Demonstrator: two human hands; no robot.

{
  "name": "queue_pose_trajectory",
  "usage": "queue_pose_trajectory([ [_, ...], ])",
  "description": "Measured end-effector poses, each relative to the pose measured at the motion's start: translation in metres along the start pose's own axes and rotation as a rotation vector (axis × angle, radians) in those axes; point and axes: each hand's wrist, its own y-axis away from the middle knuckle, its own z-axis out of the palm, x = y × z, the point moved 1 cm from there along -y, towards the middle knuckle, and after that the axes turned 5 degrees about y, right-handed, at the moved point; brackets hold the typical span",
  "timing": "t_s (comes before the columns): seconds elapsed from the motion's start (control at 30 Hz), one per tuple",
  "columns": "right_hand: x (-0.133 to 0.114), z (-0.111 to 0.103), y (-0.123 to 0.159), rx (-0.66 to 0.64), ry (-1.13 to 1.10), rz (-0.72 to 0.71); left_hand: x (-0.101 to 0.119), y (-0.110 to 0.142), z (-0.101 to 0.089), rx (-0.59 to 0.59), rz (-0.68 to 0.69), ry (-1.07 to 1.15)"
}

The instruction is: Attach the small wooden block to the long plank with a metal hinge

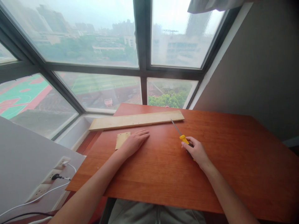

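Observation:
My right hand (pixel 195 150) is closed around the handle of a screwdriver (pixel 184 139) with a yellow and black grip. Its metal shaft points away from me and to the left, and the tip overlaps the near edge of a long pale wooden board (pixel 137 119). From this view I cannot tell whether the tip touches the board. My left hand (pixel 135 141) lies flat on the tabletop, fingers stretched to the right, with nothing held. Beside that hand, partly covered by it, is a small pale wooden piece (pixel 121 138) with small holes near its edge.
The reddish-brown wooden table (pixel 154 180) stands against large windows (pixel 93 34). The board reaches past the table's left edge. At lower left, a white wall carries several sockets (pixel 50 176) with plugs and cables (pixel 35 199). A grey wall (pixel 261 71) rises on the right.

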Motion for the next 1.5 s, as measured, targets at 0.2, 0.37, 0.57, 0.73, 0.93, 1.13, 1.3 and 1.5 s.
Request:
queue_pose_trajectory([
  [0.2, -0.031, 0.032, -0.011, -0.143, 0.02, -0.026, -0.021, 0.013, -0.015, 0.02, -0.053, -0.018],
  [0.37, -0.055, 0.069, -0.034, -0.203, 0.107, -0.05, -0.025, 0.013, -0.017, 0.099, -0.041, -0.018],
  [0.57, -0.08, 0.107, -0.067, -0.145, 0.338, -0.062, -0.025, 0.013, -0.016, 0.214, -0.053, -0.055],
  [0.73, -0.101, 0.13, -0.079, -0.128, 0.496, -0.04, -0.025, 0.016, -0.017, 0.332, -0.115, -0.074],
  [0.93, -0.12, 0.142, -0.082, -0.106, 0.609, 0.013, -0.026, 0.017, -0.017, 0.379, -0.152, -0.046],
  [1.13, -0.125, 0.14, -0.079, -0.149, 0.642, 0.031, -0.02, 0.015, -0.017, 0.351, -0.151, -0.02],
  [1.3, -0.118, 0.133, -0.076, -0.173, 0.61, 0.003, -0.009, 0.011, -0.021, 0.377, -0.14, 0.008],
  [1.5, -0.099, 0.112, -0.065, -0.195, 0.49, -0.082, 0.031, -0.005, -0.023, 0.331, -0.038, 0.076],
])
